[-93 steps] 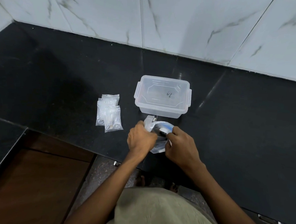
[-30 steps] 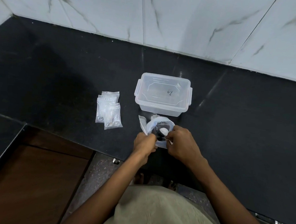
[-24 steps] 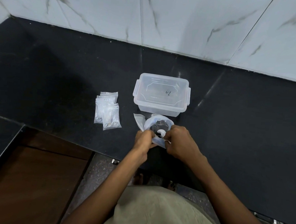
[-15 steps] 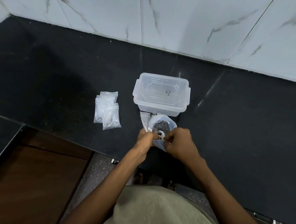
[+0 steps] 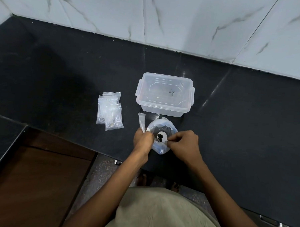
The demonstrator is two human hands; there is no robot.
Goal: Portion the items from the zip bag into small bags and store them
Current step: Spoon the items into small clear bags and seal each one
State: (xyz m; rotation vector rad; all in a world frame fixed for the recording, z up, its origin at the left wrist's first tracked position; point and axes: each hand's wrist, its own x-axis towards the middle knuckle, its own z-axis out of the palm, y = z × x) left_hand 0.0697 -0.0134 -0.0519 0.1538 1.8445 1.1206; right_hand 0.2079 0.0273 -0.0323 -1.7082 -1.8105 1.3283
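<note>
A clear zip bag (image 5: 164, 127) stands open on the black counter, just in front of the lidded plastic container (image 5: 164, 96). My left hand (image 5: 142, 141) grips the bag's left rim together with a small empty bag (image 5: 142, 120) that sticks up from my fingers. My right hand (image 5: 184, 144) pinches a white spoon (image 5: 161, 137) inside the bag's mouth; dark items lie in its bowl. Several filled small bags (image 5: 110, 112) lie in a pile to the left.
The counter's front edge (image 5: 85, 144) runs just below my hands, with a lower wooden surface (image 5: 38, 177) at the left and the floor beneath. A marble-tiled wall (image 5: 168, 18) backs the counter.
The zip bag's mouth has been spread wider and rounder. The spoon has risen into the bag's mouth and now shows dark items in its bowl. Both hands stay at the bag.
</note>
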